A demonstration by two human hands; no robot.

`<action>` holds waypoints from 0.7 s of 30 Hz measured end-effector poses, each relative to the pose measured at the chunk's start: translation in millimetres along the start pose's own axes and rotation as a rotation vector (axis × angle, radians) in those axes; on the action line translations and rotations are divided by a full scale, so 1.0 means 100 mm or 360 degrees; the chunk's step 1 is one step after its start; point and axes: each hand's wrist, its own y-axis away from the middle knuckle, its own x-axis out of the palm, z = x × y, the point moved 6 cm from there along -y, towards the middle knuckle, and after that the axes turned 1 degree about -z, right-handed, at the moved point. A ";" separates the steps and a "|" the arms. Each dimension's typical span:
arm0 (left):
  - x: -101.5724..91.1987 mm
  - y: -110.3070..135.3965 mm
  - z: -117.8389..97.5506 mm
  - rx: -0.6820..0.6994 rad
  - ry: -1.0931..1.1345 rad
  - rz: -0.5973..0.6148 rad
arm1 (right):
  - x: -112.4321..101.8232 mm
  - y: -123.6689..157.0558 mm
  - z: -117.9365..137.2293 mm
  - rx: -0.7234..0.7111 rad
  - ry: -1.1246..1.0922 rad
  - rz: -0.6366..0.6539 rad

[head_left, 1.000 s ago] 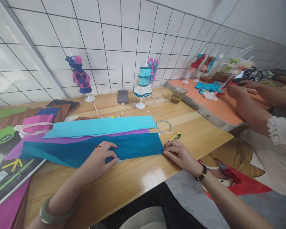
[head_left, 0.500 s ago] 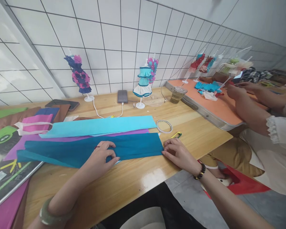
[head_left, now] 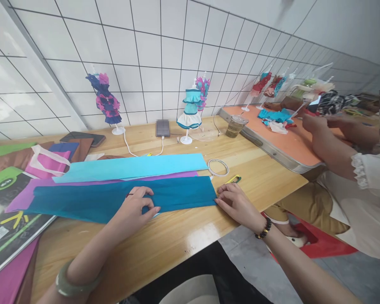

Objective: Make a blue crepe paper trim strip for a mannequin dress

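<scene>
A long dark teal strip of crepe paper (head_left: 177, 193) lies across the wooden table (head_left: 183, 236), over a purple strip (head_left: 22, 196) and a light blue strip (head_left: 133, 166). My left hand (head_left: 136, 207) rests on the teal strip near its middle, fingers curled and pinching its near edge. My right hand (head_left: 236, 200) presses down at the strip's right end, fingertips on its corner.
A roll of tape (head_left: 218, 167) and a small yellow cutter (head_left: 233, 179) lie beyond my right hand. Dressed mini mannequins (head_left: 190, 110) (head_left: 106, 101), a charger (head_left: 162, 127) and a drink cup (head_left: 236, 125) stand behind. A person's arm (head_left: 329, 143) works over an orange board (head_left: 291, 147) at right.
The teal strip's left end has flattened and drawn in, lying straighter. My hands stay nearly still. The pink bag at far left has shifted.
</scene>
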 end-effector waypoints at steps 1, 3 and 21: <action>0.00 0.00 0.00 0.0004 0.0004 -0.0005 | 0.00 0.00 0.00 -0.0002 0.0005 -0.0001; 0.00 0.01 -0.01 0.0007 0.0004 -0.0014 | 0.00 0.00 -0.01 0.0005 0.0016 -0.0003; 0.02 0.00 0.01 0.0023 -0.0030 -0.0046 | 0.02 0.00 0.00 -0.0022 0.0019 0.0005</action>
